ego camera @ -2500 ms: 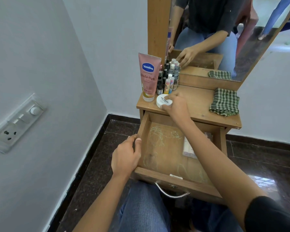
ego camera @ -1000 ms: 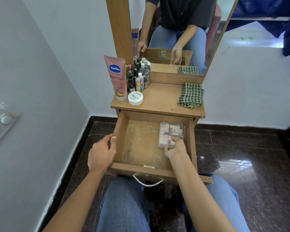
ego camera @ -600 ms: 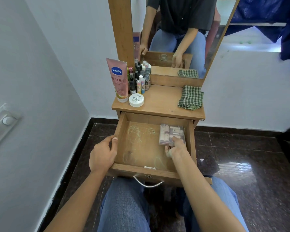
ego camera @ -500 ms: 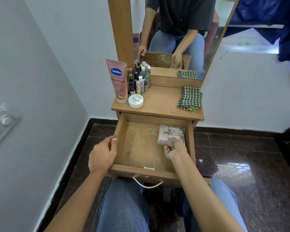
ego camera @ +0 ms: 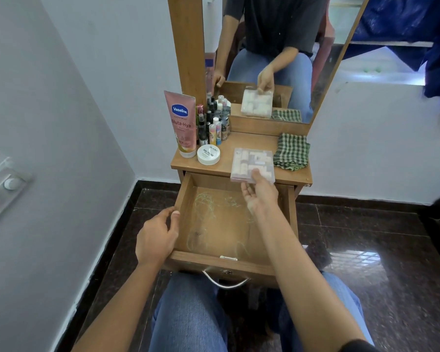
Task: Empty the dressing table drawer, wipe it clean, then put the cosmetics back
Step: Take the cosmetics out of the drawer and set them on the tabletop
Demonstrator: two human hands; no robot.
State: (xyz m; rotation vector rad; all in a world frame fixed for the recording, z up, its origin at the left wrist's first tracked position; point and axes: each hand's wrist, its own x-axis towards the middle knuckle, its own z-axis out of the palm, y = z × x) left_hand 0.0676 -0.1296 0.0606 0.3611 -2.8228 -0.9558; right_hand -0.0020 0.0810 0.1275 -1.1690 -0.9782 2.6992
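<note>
At centre frame the right hand point(ego camera: 259, 196), fingers clamped on its near edge, holds the cosmetics case point(ego camera: 252, 165) over the bench point(ego camera: 249, 141) front edge, above bare wood between the white jar point(ego camera: 208, 154) and the checked cloth point(ego camera: 291, 151). The left hand point(ego camera: 156, 237) curls its fingers on the open drawer point(ego camera: 214, 260) by its left wall (base scribbled, bare). A dark glossy floor point(ego camera: 366, 237) fills the lower right.

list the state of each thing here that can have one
drawer, pulled open, no items inside, pale scribbles on its floor
clear case, out of the drawer, held at the tabletop's front edge
right hand, pinches the clear case
left hand, grips the drawer's left wall
Vaseline tube, upright on its cap
white jar, lid on
checked cloth, folded, unused
small bottles, upright, clustered
</note>
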